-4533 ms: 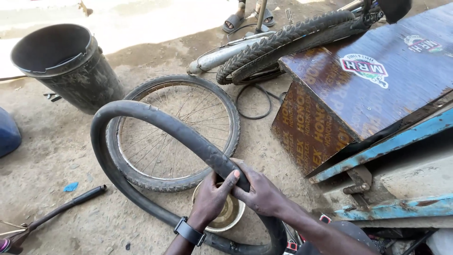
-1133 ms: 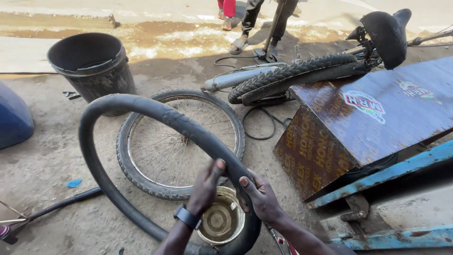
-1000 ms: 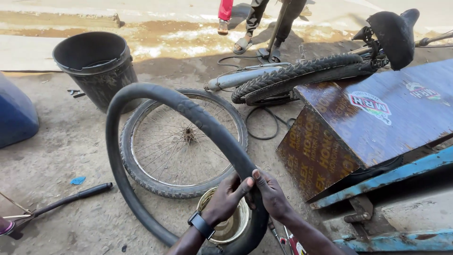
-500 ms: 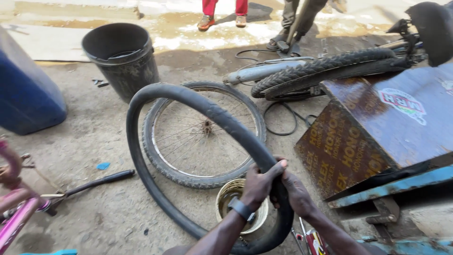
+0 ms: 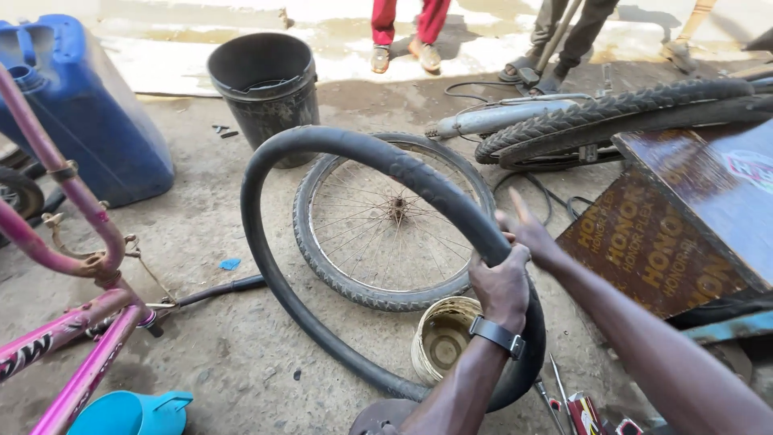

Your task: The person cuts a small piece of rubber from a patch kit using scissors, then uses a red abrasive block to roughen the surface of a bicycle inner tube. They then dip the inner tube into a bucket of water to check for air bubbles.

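I hold a black inner tube (image 5: 322, 145) upright as a big loop over the ground. My left hand (image 5: 501, 282), with a black wristband, is clenched around the tube's right side. My right hand (image 5: 531, 234) rests against the same stretch from behind, fingers spread along it. Behind the loop a spoked bicycle wheel with its tyre (image 5: 392, 217) lies flat on the concrete. A small dirty bucket (image 5: 440, 338) sits on the ground just below my hands.
A black bucket (image 5: 266, 76) and a blue jerrycan (image 5: 76, 113) stand at the back left. A pink bicycle frame (image 5: 72, 266) is at the left, a brown wooden box (image 5: 684, 217) at the right, another bicycle's tyre (image 5: 612, 117) behind it. Two people's legs (image 5: 483, 32) stand beyond.
The tube loop has swung to the right in view as my head turned left, bringing the jerrycan and pink frame into sight. My hands have slid up the tube's right side.
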